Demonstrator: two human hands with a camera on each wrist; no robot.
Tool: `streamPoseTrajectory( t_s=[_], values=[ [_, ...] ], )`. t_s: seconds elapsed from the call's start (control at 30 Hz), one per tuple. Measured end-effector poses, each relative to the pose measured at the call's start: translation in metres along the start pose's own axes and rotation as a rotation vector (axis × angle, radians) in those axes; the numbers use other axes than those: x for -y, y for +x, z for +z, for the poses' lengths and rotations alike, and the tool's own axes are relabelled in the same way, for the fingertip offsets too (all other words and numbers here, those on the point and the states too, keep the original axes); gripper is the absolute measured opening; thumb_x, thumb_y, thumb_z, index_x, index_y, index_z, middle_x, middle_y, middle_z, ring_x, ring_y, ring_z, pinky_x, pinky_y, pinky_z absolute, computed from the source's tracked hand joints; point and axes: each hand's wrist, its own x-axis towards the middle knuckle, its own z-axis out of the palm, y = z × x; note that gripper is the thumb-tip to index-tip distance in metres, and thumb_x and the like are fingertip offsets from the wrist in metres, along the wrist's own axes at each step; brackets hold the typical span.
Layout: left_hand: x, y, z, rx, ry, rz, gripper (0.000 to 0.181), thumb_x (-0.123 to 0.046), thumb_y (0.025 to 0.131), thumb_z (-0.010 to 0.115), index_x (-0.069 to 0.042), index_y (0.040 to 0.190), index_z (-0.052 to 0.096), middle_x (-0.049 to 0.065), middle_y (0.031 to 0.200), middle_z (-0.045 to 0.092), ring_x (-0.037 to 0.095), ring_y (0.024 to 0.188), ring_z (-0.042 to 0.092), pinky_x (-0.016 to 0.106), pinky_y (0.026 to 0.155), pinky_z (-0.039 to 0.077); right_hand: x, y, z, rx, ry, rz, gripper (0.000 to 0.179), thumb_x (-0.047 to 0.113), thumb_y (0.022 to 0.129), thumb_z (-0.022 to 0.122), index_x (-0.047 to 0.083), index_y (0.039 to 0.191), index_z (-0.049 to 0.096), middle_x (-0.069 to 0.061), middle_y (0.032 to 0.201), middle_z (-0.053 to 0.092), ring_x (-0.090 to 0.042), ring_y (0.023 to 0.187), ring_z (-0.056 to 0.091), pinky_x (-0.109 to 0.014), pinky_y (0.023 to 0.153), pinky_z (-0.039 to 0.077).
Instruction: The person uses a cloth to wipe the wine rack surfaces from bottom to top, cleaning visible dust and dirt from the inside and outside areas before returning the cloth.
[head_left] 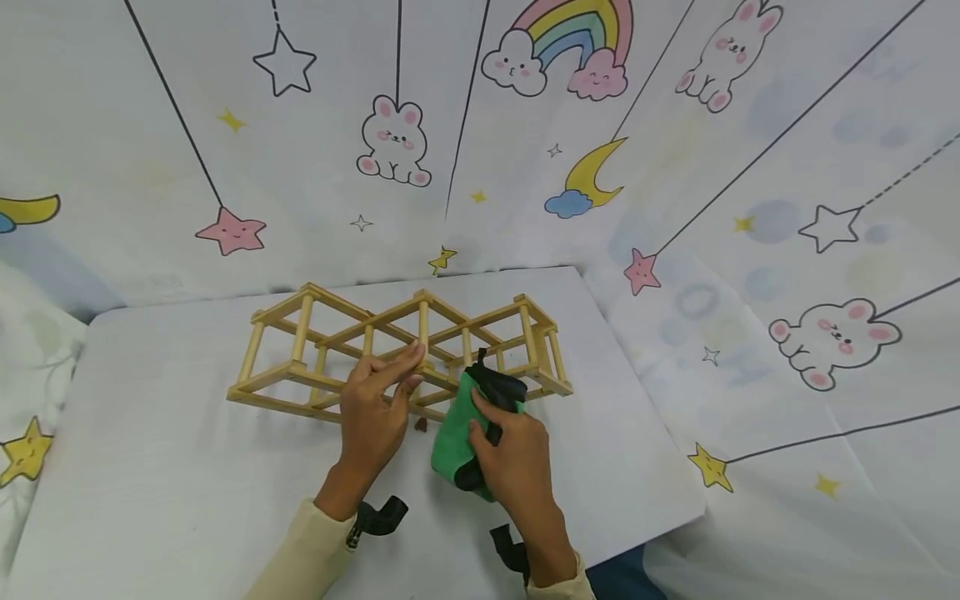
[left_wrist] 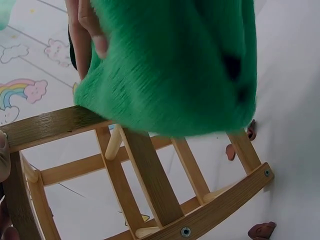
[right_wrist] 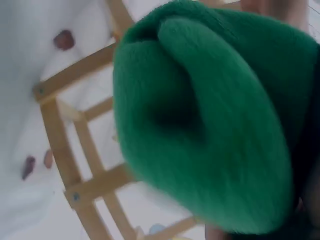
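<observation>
A light wooden rack of slats and posts (head_left: 302, 329) stands lengthwise across the white table. My left hand (head_left: 375, 417) pinches one of its front posts near the middle; in the left wrist view those fingertips lie on the slat at the left edge. My right hand (head_left: 517, 458) grips a fuzzy green cloth with black trim (head_left: 453, 429) just right of the left hand. In the left wrist view the green cloth (left_wrist: 170, 75) overlaps the top of a slat. It bunches into a fold in the right wrist view (right_wrist: 235, 125), hiding part of the rack (right_wrist: 57, 140).
Small reddish-brown bits lie on the table by the rack, one in front of it (head_left: 422, 425) and others in the right wrist view, such as a brown lump (right_wrist: 64, 40). A patterned cloth backdrop (head_left: 315, 167) rises behind the white table (head_left: 150, 467).
</observation>
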Motion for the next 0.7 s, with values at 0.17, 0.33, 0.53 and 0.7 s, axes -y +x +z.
streamPoseTrajectory(
  t_s=[0.17, 0.33, 0.53, 0.7],
  values=[
    [0.0, 0.0, 0.0, 0.005, 0.005, -0.001, 0.044, -0.011, 0.088, 0.084, -0.011, 0.131, 0.076, 0.008, 0.131, 0.076, 0.012, 0.071, 0.04, 0.021, 0.062, 0.028, -0.001, 0.003, 0.0, -0.183, 0.05, -0.028, 0.042, 0.012, 0.094, 0.081, 0.02, 0.135, 0.075, -0.021, 0.118, 0.078, -0.022, 0.088, 0.076, -0.034, 0.071, 0.062],
    [0.0, -0.002, 0.001, -0.006, -0.005, -0.007, 0.043, -0.01, 0.087, 0.084, -0.01, 0.13, 0.076, 0.008, 0.13, 0.076, 0.013, 0.07, 0.039, 0.021, 0.061, 0.027, -0.002, 0.006, 0.0, 0.007, 0.03, -0.014, 0.042, 0.014, 0.097, 0.077, 0.022, 0.137, 0.073, -0.019, 0.117, 0.079, -0.013, 0.078, 0.07, -0.026, 0.062, 0.056],
    [0.001, -0.003, 0.003, -0.012, -0.009, 0.0, 0.043, -0.007, 0.087, 0.084, -0.009, 0.129, 0.077, 0.008, 0.129, 0.076, 0.013, 0.068, 0.038, 0.021, 0.06, 0.027, 0.003, 0.002, -0.023, 0.233, 0.013, 0.041, 0.038, 0.014, 0.093, 0.08, 0.03, 0.128, 0.078, 0.0, 0.067, 0.068, -0.002, 0.046, 0.038, -0.022, 0.042, 0.037],
    [0.001, -0.002, 0.003, -0.022, 0.008, -0.011, 0.043, -0.01, 0.087, 0.084, -0.01, 0.13, 0.077, 0.006, 0.13, 0.076, 0.014, 0.069, 0.041, 0.021, 0.062, 0.029, 0.0, 0.009, -0.013, 0.086, 0.089, -0.062, 0.04, 0.015, 0.096, 0.079, 0.029, 0.134, 0.075, -0.008, 0.115, 0.081, -0.005, 0.082, 0.067, -0.025, 0.067, 0.057]
  ],
)
